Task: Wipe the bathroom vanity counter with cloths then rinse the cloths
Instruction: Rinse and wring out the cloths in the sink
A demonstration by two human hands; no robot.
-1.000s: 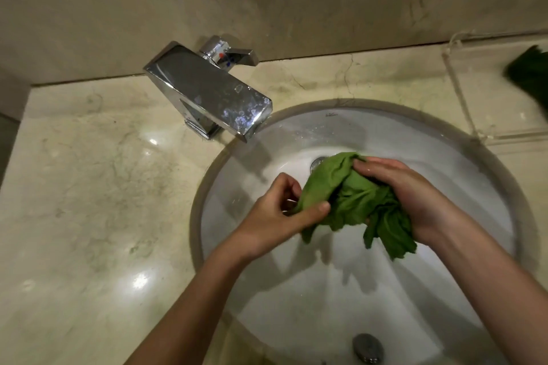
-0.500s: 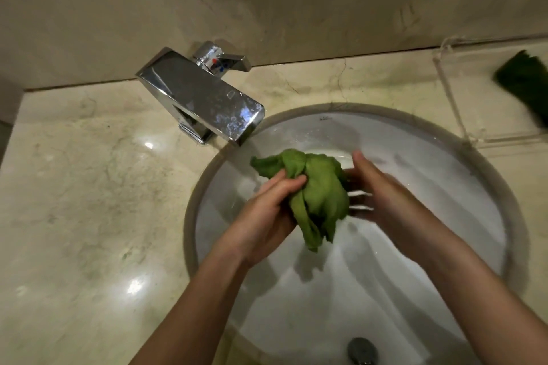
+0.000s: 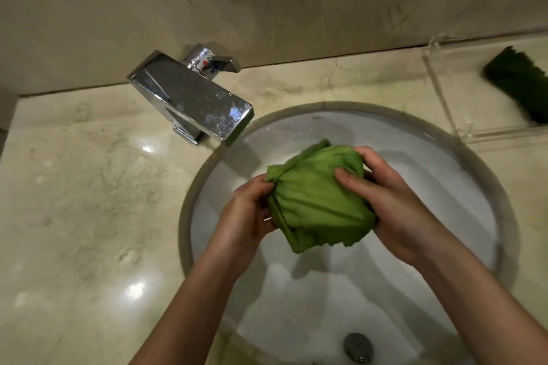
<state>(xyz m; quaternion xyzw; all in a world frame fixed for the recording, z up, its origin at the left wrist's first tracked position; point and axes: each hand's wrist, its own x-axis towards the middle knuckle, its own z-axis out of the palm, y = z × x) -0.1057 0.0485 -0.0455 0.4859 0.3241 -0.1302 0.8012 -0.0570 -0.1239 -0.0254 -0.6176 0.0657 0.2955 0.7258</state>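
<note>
A light green cloth (image 3: pixel 317 198) is bunched up above the white sink basin (image 3: pixel 444 201). My left hand (image 3: pixel 247 219) grips its left side with curled fingers. My right hand (image 3: pixel 394 204) grips the right side, thumb on top and fingers wrapped round the back. The chrome faucet (image 3: pixel 192 101) stands at the basin's back left; I see no water running from its spout. The beige marble counter (image 3: pixel 83 201) surrounds the basin.
A dark green cloth (image 3: pixel 519 80) lies in a clear tray (image 3: pixel 444 115) on the counter at the back right. The drain stopper (image 3: pixel 358 347) sits near the basin's front edge. A beige wall rises behind the faucet.
The cloth was a tight wad held mostly by my left hand; now it is spread wider between both hands. My right hand has closed onto its right side.
</note>
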